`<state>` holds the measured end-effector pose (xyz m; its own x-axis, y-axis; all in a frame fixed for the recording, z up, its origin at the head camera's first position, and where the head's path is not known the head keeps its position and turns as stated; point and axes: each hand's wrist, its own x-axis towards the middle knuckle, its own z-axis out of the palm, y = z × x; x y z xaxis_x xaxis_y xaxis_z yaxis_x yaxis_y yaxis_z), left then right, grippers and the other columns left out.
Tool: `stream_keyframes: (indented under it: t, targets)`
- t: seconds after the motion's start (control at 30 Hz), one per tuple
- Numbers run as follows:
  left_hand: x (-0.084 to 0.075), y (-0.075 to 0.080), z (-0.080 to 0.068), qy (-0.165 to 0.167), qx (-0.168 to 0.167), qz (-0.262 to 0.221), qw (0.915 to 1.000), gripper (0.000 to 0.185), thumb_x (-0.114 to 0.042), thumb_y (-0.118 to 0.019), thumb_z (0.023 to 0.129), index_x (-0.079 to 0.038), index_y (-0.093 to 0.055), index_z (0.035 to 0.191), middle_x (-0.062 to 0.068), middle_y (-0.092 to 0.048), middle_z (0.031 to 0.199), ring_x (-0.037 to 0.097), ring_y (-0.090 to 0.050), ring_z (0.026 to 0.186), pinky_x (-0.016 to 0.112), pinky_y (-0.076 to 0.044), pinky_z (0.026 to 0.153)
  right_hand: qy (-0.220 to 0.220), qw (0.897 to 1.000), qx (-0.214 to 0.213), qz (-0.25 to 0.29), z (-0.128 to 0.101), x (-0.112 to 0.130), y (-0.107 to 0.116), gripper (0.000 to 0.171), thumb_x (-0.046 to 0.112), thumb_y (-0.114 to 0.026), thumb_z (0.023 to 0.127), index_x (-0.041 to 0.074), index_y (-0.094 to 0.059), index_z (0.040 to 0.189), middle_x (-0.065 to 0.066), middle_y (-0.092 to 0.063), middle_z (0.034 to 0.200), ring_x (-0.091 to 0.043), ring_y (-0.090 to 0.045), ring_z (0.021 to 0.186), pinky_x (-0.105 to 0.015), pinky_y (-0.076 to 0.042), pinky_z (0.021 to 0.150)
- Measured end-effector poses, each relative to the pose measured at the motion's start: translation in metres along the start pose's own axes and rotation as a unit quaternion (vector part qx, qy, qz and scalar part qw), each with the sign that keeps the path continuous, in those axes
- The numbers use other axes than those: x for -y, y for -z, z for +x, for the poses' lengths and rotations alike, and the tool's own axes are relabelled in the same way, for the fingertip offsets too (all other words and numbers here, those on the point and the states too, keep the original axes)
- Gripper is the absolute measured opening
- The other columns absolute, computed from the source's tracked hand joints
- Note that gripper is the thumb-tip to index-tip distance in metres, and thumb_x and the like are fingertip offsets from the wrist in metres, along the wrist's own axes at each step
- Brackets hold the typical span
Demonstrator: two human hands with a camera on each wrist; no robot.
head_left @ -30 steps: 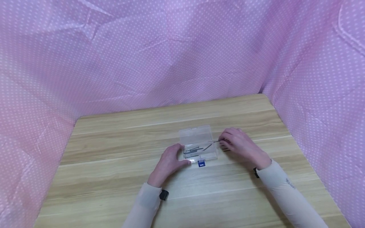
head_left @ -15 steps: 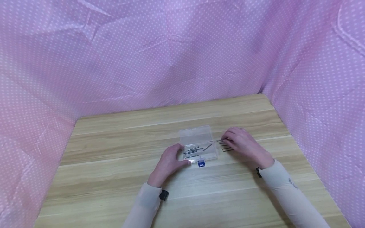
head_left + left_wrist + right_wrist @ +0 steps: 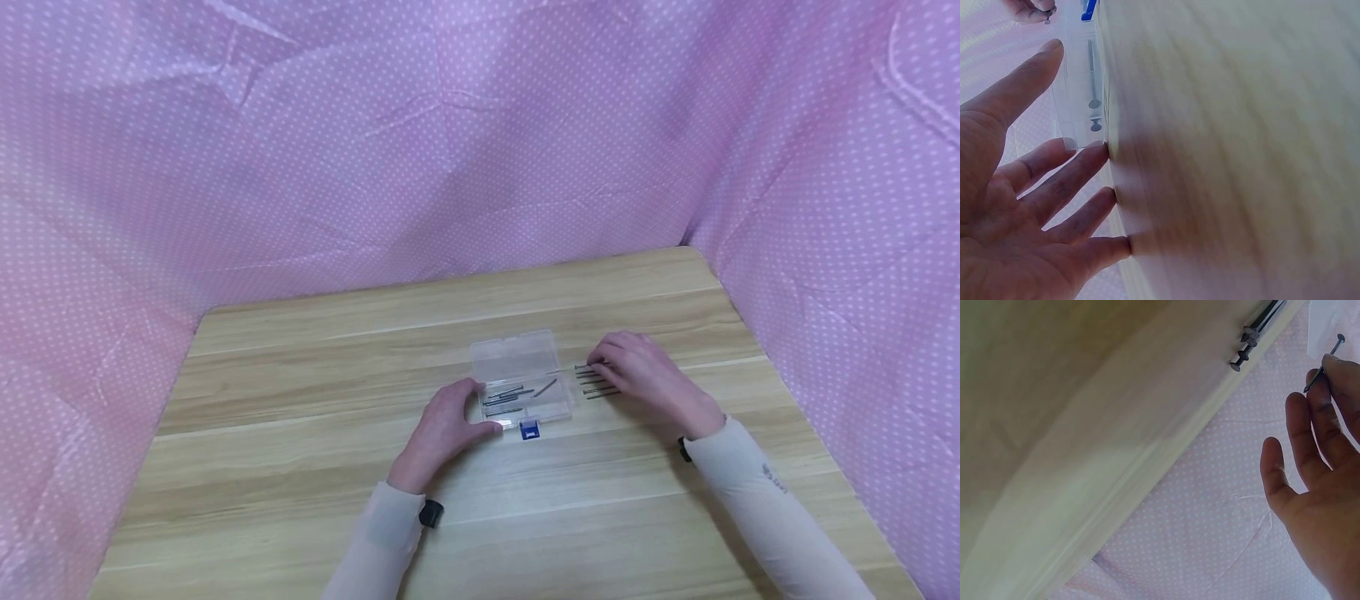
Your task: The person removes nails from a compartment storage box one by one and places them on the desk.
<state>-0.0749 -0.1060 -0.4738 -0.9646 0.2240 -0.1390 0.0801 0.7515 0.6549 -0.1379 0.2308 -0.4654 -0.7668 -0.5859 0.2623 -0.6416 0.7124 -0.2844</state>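
Left hand: fingers pretty much straight, resting against the near-left corner of the small clear plastic box, nothing gripped.
Right hand: grip pinched on one thin dark metal nail, just right of the box.
Loose nails: a little row on the light wooden bench, under the right fingers.
Box: lid open, more nails inside, blue latch at the front.

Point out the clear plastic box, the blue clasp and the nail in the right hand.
clear plastic box (image 3: 517, 360): head view, on its open lid.
blue clasp (image 3: 529, 430): head view, its middle.
nail (image 3: 1322, 365): right wrist view, on its shank.
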Motion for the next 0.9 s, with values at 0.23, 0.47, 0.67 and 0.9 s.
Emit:
stream_keyframes:
  t: [0.23,0.47,0.67,0.9]
  targets:
    - [0.0009,0.0004,-0.0003,-0.002,-0.001,0.001,1.0000,0.063,-0.038,-0.091,0.078,-0.008,-0.065,0.126,0.012,-0.066,0.130,0.031,-0.059,0.122,0.049,-0.046,0.108,0.004,1.000,0.007,-0.011,0.0008,-0.0016,-0.0010,0.010,0.008,-0.074,0.093,0.009,-0.074,0.103,-0.009,-0.072,0.105,-0.033,-0.065,0.106,-0.054,-0.052,0.093]
    - [0.0012,0.0009,-0.0005,0.000,-0.001,0.000,1.0000,0.063,-0.038,-0.091,0.078,-0.008,-0.065,0.127,0.012,-0.066,0.130,0.031,-0.059,0.122,0.049,-0.046,0.108,0.008,1.000,0.013,-0.011,0.0025,-0.0040,-0.0020,0.011,0.007,-0.074,0.093,0.008,-0.074,0.104,-0.010,-0.072,0.105,-0.033,-0.065,0.104,-0.052,-0.053,0.093]
    - [0.0012,0.0010,0.0000,0.000,0.002,0.003,1.0000,0.064,-0.037,-0.091,0.078,-0.008,-0.064,0.128,0.012,-0.066,0.132,0.032,-0.058,0.123,0.050,-0.045,0.109,0.007,1.000,0.014,-0.008,0.0045,-0.0055,-0.0018,0.010,0.006,-0.074,0.093,0.009,-0.075,0.102,-0.009,-0.072,0.104,-0.032,-0.065,0.102,-0.052,-0.053,0.089]
    - [-0.0008,0.0025,0.0004,0.008,0.009,-0.002,0.9999,0.065,-0.036,-0.092,0.078,-0.008,-0.064,0.129,0.012,-0.065,0.133,0.032,-0.058,0.126,0.049,-0.044,0.111,0.000,1.000,0.025,-0.005,0.0061,-0.0073,-0.0034,0.011,0.006,-0.075,0.092,0.008,-0.075,0.103,-0.009,-0.072,0.105,-0.032,-0.066,0.103,-0.053,-0.053,0.091]
